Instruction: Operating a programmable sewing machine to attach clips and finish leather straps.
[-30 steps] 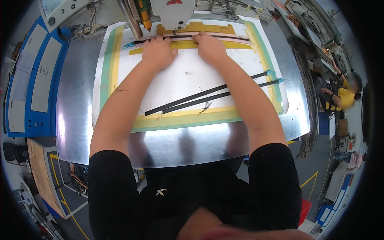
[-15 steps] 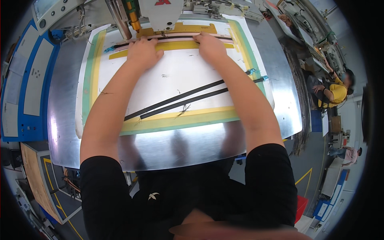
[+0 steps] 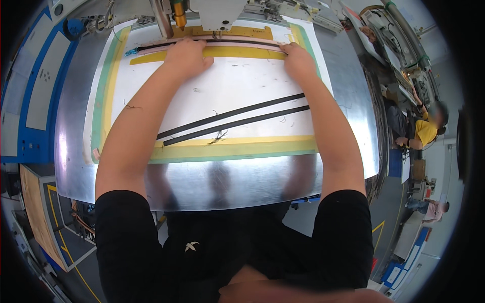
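Observation:
My left hand (image 3: 188, 58) rests with fingertips on a black strip (image 3: 242, 42) lying along a pink band, its thumb apart. My right hand (image 3: 298, 63) has its fingers curled onto that strip near the right end. Yellow templates (image 3: 237, 53) border the band, and blue material (image 3: 131, 52) shows at its left end. A machine head (image 3: 214, 15) and orange cylinder (image 3: 180, 15) stand over the strip. Two more black strips (image 3: 222, 118) lie slanted across the taped white sheet (image 3: 212, 86), their right ends hidden by my right arm.
The metal table (image 3: 222, 187) surrounds the sheet. A blue machine cabinet (image 3: 30, 96) stands at left, a wooden-topped stand (image 3: 40, 217) below it. At right, a co-worker in yellow (image 3: 424, 131) sits at a bench; another person in pink (image 3: 434, 211) is farther off.
My right hand has moved right along the strip toward its end, widening the distance between my hands. My left hand stays on the strip. The camera view has shifted slightly.

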Demonstrator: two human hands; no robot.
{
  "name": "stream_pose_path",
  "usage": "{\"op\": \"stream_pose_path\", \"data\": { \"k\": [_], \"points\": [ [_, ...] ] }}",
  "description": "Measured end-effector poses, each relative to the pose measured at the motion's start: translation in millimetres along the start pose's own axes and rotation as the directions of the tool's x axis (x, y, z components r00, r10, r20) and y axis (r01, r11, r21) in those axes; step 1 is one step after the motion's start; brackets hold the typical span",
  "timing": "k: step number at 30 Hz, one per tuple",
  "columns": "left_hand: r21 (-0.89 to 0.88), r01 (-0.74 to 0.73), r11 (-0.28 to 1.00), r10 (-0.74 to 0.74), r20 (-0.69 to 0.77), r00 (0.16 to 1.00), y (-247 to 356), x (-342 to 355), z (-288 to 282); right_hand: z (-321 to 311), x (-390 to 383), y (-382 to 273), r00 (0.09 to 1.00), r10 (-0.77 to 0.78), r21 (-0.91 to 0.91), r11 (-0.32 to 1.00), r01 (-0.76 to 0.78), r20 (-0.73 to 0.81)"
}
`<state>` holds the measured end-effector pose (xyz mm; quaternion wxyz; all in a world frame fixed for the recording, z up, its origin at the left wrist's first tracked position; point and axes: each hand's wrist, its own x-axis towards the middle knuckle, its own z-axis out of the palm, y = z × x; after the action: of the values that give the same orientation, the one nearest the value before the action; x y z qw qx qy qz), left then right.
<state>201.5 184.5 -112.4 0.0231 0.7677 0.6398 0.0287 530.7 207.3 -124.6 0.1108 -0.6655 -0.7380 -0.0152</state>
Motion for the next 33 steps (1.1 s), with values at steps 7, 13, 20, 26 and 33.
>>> {"op": "stream_pose_path", "data": {
  "k": [7,13,20,26,33],
  "points": [
    [-0.02,0.003,1.0,-0.004,-0.046,0.999,17.1,3.1,11.4,5.0,3.0,23.9,0.999,-0.054,0.0,0.999,0.054,-0.008],
    [-0.047,0.008,0.999,-0.01,-0.048,0.999,33.1,13.2,17.2,9.5,3.0,23.8,0.999,-0.046,0.01,0.999,0.046,-0.026],
    [-0.007,-0.008,1.0,0.007,-0.081,0.997,51.0,15.6,24.5,13.6,3.2,24.5,0.998,-0.063,0.023,0.998,0.063,-0.021],
    [0.01,0.02,1.0,-0.02,-0.046,0.999,70.0,20.2,25.3,18.7,5.3,30.3,0.992,-0.115,0.064,0.991,0.118,-0.048],
    [-0.047,-0.059,0.997,0.056,-0.067,0.996,78.0,33.1,31.6,19.8,5.7,29.8,0.993,-0.113,0.07,0.991,0.115,-0.027]
  ]
}}
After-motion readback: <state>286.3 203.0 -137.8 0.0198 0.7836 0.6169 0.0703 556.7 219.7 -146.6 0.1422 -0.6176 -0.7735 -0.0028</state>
